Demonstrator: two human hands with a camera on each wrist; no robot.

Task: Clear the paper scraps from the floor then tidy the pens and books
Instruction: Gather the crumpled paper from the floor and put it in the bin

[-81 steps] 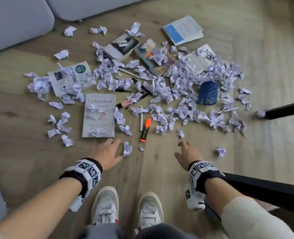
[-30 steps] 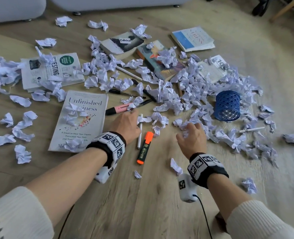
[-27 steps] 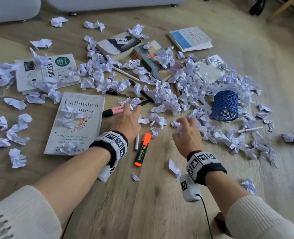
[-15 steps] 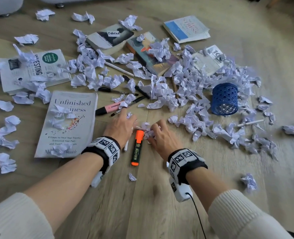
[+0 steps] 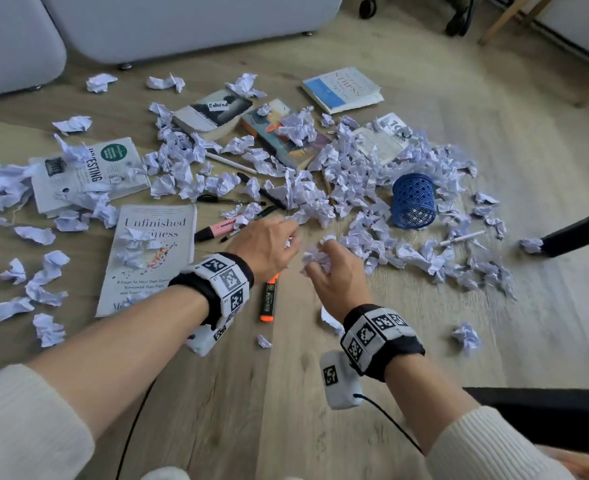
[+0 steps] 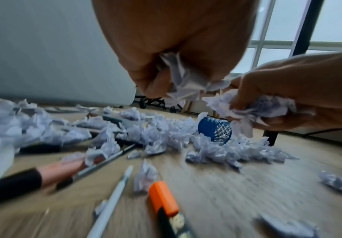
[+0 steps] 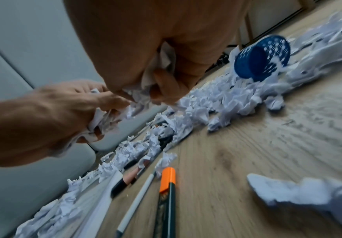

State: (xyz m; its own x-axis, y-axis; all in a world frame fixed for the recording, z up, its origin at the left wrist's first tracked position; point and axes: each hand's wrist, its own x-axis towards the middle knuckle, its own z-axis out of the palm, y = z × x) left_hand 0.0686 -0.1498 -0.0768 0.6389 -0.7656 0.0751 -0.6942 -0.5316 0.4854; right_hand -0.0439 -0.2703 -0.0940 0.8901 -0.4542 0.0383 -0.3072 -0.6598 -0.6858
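Crumpled white paper scraps [image 5: 352,188] lie in a heap across the wooden floor, over several books and pens. My left hand [image 5: 286,237] is raised above the floor and grips a wad of scraps [image 6: 182,80]. Just right of it, my right hand [image 5: 320,261] grips another wad [image 5: 315,259], which also shows in the left wrist view [image 6: 257,107]. Below the hands lie an orange highlighter [image 5: 269,299], a white pen [image 6: 113,201] and a pink highlighter [image 5: 217,228]. The "Unfinished Business" book [image 5: 154,258] lies to the left. A blue mesh pen cup [image 5: 413,201] lies on its side to the right.
A grey sofa [image 5: 182,26] borders the far side. A black furniture leg [image 5: 577,237] stands at the right, and a black bar [image 5: 545,420] crosses the lower right. More books [image 5: 341,90] lie at the back. Loose scraps [image 5: 40,282] dot the left floor.
Both hands reached into the pile, closed on scraps beside the orange highlighter, and have lifted off the floor holding them. The two hands have come close together.
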